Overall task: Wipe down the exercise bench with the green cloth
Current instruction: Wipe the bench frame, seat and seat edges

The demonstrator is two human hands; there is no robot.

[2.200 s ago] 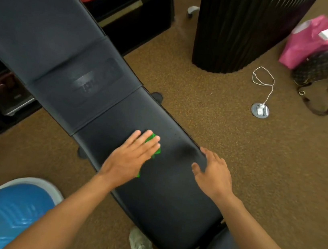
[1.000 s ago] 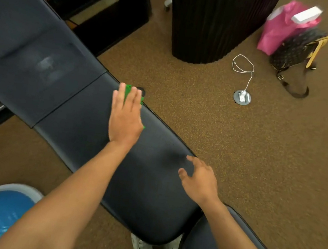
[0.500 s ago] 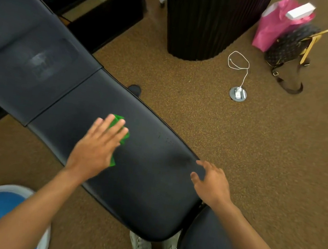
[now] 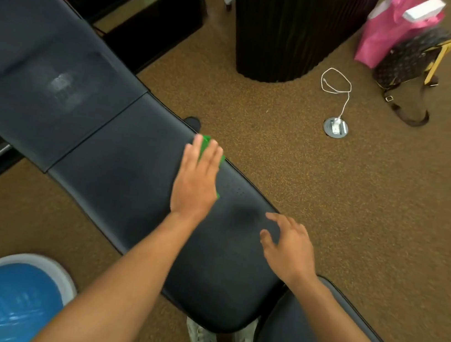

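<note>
Shifted across to worktop (image 4: pixel 121 162) far edge — left hand (image 4: pixel 194 186), fingers (image 4: pixel 206 158) straight, close together, pressing green cloth (image 4: pixel 207 140); unwiped length lying up-left.

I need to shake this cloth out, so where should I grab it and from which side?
Probably the cloth's far corner, the bit showing past the left hand's fingertips. The rest lies flat on the bench, pinned under the palm, right at the far edge, so pinch it from that edge with the right hand, which holds nothing.
</note>
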